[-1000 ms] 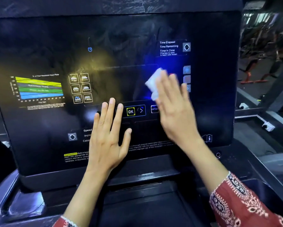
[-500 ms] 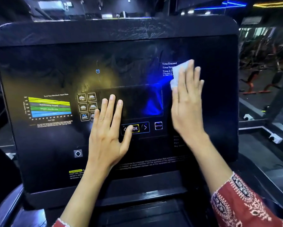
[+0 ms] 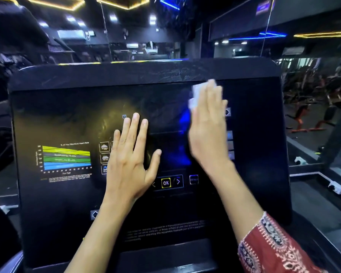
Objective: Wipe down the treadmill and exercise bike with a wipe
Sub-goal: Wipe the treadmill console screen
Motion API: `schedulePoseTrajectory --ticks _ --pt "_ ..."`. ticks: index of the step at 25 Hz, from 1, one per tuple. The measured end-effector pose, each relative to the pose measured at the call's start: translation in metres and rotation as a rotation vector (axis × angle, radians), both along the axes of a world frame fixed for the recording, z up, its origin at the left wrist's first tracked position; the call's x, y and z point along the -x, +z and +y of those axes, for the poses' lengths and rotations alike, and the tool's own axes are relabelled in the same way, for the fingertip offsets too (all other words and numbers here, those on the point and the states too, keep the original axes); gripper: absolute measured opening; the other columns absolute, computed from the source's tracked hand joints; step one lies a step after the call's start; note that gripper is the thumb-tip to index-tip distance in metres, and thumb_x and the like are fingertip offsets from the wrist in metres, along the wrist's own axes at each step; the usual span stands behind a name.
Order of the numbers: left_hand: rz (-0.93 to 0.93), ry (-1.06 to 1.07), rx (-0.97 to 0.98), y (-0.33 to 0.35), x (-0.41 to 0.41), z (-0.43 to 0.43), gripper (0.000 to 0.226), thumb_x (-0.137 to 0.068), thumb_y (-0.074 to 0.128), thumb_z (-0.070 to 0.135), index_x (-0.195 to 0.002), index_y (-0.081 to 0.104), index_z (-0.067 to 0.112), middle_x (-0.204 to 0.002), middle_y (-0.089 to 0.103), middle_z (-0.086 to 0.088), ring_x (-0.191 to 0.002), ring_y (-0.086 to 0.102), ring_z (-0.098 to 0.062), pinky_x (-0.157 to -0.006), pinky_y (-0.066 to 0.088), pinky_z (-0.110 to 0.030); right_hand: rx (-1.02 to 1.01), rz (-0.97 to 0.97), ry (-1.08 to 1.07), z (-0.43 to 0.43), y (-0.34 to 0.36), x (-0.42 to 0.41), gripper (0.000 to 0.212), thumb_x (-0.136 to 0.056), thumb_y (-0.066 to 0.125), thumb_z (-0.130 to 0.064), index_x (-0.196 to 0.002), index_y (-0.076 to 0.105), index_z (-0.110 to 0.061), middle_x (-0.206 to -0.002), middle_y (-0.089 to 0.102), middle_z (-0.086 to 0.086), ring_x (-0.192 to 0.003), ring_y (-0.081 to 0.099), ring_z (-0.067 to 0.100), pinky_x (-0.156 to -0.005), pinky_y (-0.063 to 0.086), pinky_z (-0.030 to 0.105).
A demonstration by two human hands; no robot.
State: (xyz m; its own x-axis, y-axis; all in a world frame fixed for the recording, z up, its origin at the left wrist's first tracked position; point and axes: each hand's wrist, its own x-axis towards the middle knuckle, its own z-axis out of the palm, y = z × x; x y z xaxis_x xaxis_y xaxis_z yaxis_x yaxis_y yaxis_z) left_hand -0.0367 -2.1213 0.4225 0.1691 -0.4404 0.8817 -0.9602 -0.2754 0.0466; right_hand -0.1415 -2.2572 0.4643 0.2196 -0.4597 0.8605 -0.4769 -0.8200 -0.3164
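In the head view, the black treadmill console [image 3: 67,115] fills most of the picture and faces the person. The left hand [image 3: 130,158] lies flat on the middle of the panel, its fingers straight and a little spread, the thumb held out to the side; it holds nothing. The right hand [image 3: 207,134] is higher, near the upper right part of the panel, with its fingers straight and close together. They press a white wipe [image 3: 193,97] flat against the panel, and the wipe shows at the fingertips and along the left edge of this hand. A red patterned sleeve [image 3: 270,247] covers the right forearm. A yellow OK button [image 3: 165,182] glows between the two wrists, and a coloured chart [image 3: 65,158] is on the left of the panel.
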Motion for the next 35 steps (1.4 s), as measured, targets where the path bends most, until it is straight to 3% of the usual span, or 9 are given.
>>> schedulePoseTrajectory --ticks 4,10,15,19,22,26,28,32,35 --pt "0.002 -0.004 0.018 0.016 -0.008 -0.007 0.065 -0.090 0.043 0.037 -0.144 0.035 0.001 -0.153 0.026 -0.016 -0.142 0.021 -0.029 -0.117 0.006 -0.033 0.323 0.274 0.228 0.020 -0.001 -0.022 0.054 -0.091 0.034 -0.015 -0.143 0.039 -0.002 -0.152 0.034 0.013 -0.142 0.029 0.027 -0.116 0.010 0.037" --pt "-0.048 0.020 0.023 0.029 -0.017 -0.011 0.066 -0.089 0.044 0.039 -0.142 0.038 0.000 -0.151 0.030 -0.017 -0.140 0.027 -0.031 -0.115 0.012 -0.037 0.001 -0.081 -0.104 -0.021 0.018 -0.001 0.052 -0.095 0.035 -0.008 -0.146 0.030 0.003 -0.154 0.025 0.020 -0.143 0.021 0.037 -0.116 0.013 0.049" --pt "-0.061 0.022 0.044 0.041 -0.020 -0.020 0.068 -0.089 0.044 0.040 -0.143 0.037 0.000 -0.152 0.029 -0.019 -0.141 0.023 -0.029 -0.115 0.011 -0.036 0.365 0.234 0.147 0.005 0.032 -0.037 0.052 -0.092 0.035 -0.017 -0.141 0.042 -0.002 -0.150 0.038 0.012 -0.139 0.033 0.030 -0.114 0.011 0.040" --pt "-0.066 0.024 0.060 0.060 -0.027 -0.028 0.068 -0.090 0.043 0.042 -0.144 0.035 0.001 -0.152 0.028 -0.018 -0.141 0.023 -0.031 -0.116 0.009 -0.034 0.058 -0.037 -0.178 -0.041 0.043 0.000 0.052 -0.096 0.035 -0.013 -0.145 0.030 0.004 -0.153 0.028 0.021 -0.142 0.025 0.037 -0.115 0.013 0.048" --pt "-0.083 0.036 0.064 0.069 -0.032 -0.034 0.069 -0.089 0.042 0.043 -0.144 0.036 0.000 -0.152 0.029 -0.019 -0.141 0.024 -0.032 -0.115 0.010 -0.036 -0.078 -0.126 -0.124 -0.032 0.057 -0.014 0.055 -0.096 0.026 -0.018 -0.146 0.027 0.007 -0.155 0.016 0.025 -0.145 0.011 0.038 -0.117 0.003 0.045" --pt "-0.088 0.052 0.056 0.070 -0.033 -0.038 0.069 -0.087 0.041 0.041 -0.143 0.037 -0.001 -0.151 0.029 -0.020 -0.141 0.025 -0.034 -0.114 0.012 -0.041 0.169 0.212 0.232 0.007 0.069 -0.050 0.057 -0.099 0.014 -0.035 -0.149 0.030 -0.012 -0.159 0.017 0.007 -0.147 0.009 0.021 -0.117 -0.004 0.035" --pt "-0.093 0.055 0.057 0.070 -0.032 -0.038 0.069 -0.088 0.041 0.041 -0.143 0.037 0.000 -0.151 0.029 -0.020 -0.140 0.026 -0.034 -0.115 0.011 -0.039 0.229 0.267 0.162 -0.004 0.069 -0.036 0.059 -0.098 0.010 -0.036 -0.149 0.030 -0.016 -0.158 0.021 0.004 -0.147 0.013 0.019 -0.116 0.002 0.039" --pt "-0.095 0.048 0.068 0.070 -0.031 -0.036 0.068 -0.090 0.041 0.043 -0.143 0.036 0.001 -0.152 0.029 -0.018 -0.141 0.024 -0.031 -0.116 0.006 -0.033 -0.010 -0.026 -0.208 -0.056 0.055 0.013 0.048 -0.103 0.022 -0.019 -0.148 0.027 -0.006 -0.157 0.021 0.015 -0.145 0.018 0.031 -0.116 0.013 0.050" --pt "-0.097 0.043 0.064 0.071 -0.032 -0.036 0.068 -0.090 0.041 0.043 -0.143 0.036 0.001 -0.152 0.029 -0.018 -0.141 0.025 -0.032 -0.116 0.007 -0.034 -0.056 -0.150 -0.195 -0.043 0.054 -0.004 0.044 -0.103 0.027 -0.015 -0.145 0.031 -0.004 -0.154 0.025 0.018 -0.142 0.022 0.034 -0.114 0.019 0.050"
